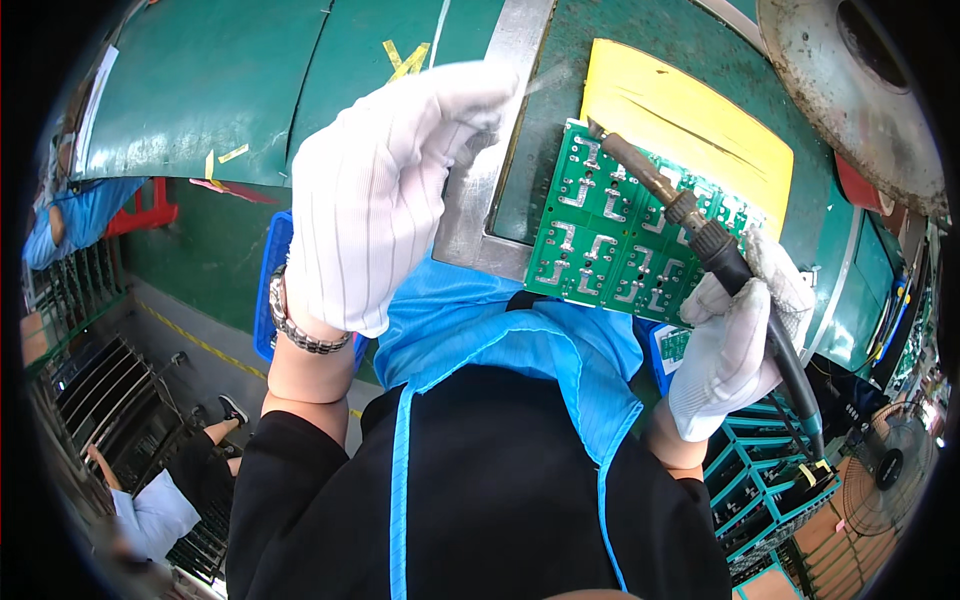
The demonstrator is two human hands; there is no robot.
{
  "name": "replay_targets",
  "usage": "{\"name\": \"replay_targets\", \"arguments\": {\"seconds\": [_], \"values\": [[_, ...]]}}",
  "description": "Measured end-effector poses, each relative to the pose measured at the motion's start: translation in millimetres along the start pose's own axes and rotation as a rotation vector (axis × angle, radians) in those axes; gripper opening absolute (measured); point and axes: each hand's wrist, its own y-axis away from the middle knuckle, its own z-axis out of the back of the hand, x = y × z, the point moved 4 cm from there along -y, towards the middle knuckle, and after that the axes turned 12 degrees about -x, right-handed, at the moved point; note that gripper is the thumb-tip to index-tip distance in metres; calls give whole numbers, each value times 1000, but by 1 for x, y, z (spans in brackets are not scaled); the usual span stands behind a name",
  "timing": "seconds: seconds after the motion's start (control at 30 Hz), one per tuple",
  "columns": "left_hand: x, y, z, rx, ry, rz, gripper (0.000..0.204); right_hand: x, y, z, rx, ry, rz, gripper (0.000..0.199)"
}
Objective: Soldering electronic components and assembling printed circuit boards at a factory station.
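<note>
A: Which step is in hand?

B: It looks like soldering on a green circuit board [627, 235]. The gloved right hand [740, 330] has its fingers wrapped round a soldering iron [722, 258], whose tip is over the board's upper left corner. Whether tip and board touch cannot be told.

A: And the left hand [375, 195]?

B: Also gloved, it is raised to the left of the board, fingers bent towards the thumb. The fingertips are blurred, so whether they pinch anything cannot be told.

A: Where is the board?

B: In front of the person, just beyond the blue apron [500, 350], overlapping a yellow pad [700, 100]. A metal strip [470, 220] runs to its left.

A: What does the next move call for?

B: Judging by this pose, a steady tip at 1 contact at a time, and a board kept from sliding.

A: What stands in the way?

B: The iron crosses the board and, with the right glove, hides part of it. A round metal hood [815, 85] is at upper right, apart from the iron. A blue bin [264, 320] stands at left; a teal rack [760, 480] and a fan [890, 468] are at lower right.
</note>
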Motion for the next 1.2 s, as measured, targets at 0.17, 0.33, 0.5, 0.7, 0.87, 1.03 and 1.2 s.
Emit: {"name": "replay_targets", "arguments": {"seconds": [0.17, 0.33, 0.5, 0.7, 0.87, 1.03, 1.2], "values": [[-2, -3, 7, 3, -217, -263, 16, -10, 1, 8, 44, 138, 83, 25], [2, -2, 3, 8, -162, -217, 15, -6, 4, 1, 47, 119, -55, 25], [6, -1, 2, 26, -122, -167, 15, -9, 2, 1, 65, 217, 86, 25], [7, -1, 2, 31, -153, -203, 16, -8, 3, -1, 49, 170, 27, 25], [11, -1, 4, -77, -67, -197, 17, -2, 4, -4, 16, 145, 71, 24], [15, -1, 7, -97, -205, -233, 18, 2, -1, -1, -94, -55, 25, 20], [32, -7, 18, -238, -418, -371, 21, 16, -30, 52, -338, -69, -21, 22]]}}
